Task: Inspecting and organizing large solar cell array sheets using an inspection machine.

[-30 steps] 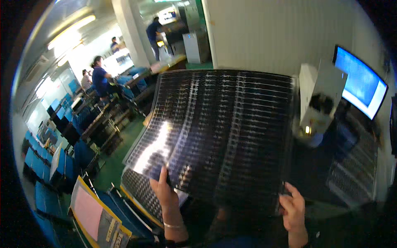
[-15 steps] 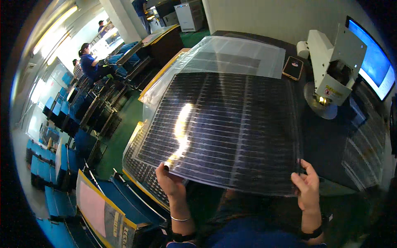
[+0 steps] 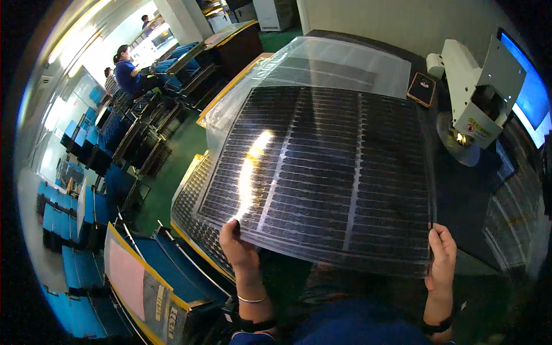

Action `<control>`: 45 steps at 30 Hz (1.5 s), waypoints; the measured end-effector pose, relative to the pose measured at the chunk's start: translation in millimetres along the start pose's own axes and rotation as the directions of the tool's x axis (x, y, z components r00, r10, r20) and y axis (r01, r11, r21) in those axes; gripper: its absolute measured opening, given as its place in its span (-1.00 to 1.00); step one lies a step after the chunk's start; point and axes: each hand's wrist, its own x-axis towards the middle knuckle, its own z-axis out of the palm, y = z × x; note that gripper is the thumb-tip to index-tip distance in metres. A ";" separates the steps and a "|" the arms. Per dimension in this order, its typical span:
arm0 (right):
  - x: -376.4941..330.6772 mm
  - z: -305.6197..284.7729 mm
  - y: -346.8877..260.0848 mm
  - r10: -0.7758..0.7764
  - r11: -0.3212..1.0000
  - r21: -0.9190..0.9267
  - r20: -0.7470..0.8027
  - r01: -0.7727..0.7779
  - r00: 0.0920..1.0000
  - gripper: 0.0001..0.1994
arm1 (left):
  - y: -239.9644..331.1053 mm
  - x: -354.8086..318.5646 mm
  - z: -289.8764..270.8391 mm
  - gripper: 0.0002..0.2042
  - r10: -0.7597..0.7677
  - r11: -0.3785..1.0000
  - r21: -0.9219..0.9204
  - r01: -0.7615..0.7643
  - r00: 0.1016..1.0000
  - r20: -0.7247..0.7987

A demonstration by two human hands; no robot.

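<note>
A large dark film sheet (image 3: 319, 190), marked with rows of fine lines and lighter bands, spreads out in front of me with a bright reflection on its left part. My left hand (image 3: 238, 247) pinches its near left edge. At the near right corner, my right hand (image 3: 441, 256) grips the edge between thumb and fingers. Beyond it lie clear plastic sheets (image 3: 368, 66), partly covered by the dark sheet. A patterned dark sheet on a yellow-edged board (image 3: 192, 201) shows under its left side.
On the right stand a white device with a lit opening (image 3: 483, 109), a monitor (image 3: 532, 109) and a phone (image 3: 422, 89), all on the dark table (image 3: 460, 195). Blue racks with a pink-papered board (image 3: 125, 267) are at my lower left. A seated person (image 3: 127, 75) works farther back.
My right hand has shifted right and now grips the sheet's edge more firmly. The sheet's reflection and tilt have changed slightly. The whole view has moved a little.
</note>
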 end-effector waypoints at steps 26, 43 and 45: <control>-3.1 -0.3 -7.6 0.020 0.988 0.151 0.136 -0.041 0.991 -0.83 | -0.1 -12.9 17.6 -0.77 0.070 0.973 0.208 -0.101 0.986 0.149; -5.6 3.5 -2.4 -0.058 0.996 -0.058 0.150 0.067 0.987 -0.75 | -0.2 -8.7 19.4 -0.77 0.142 0.955 0.245 -0.165 0.984 0.107; -5.8 8.4 -0.5 -0.084 0.988 -0.117 0.144 0.101 0.986 -0.75 | 5.7 -14.5 14.3 -0.80 0.178 0.872 0.441 -0.211 0.977 0.115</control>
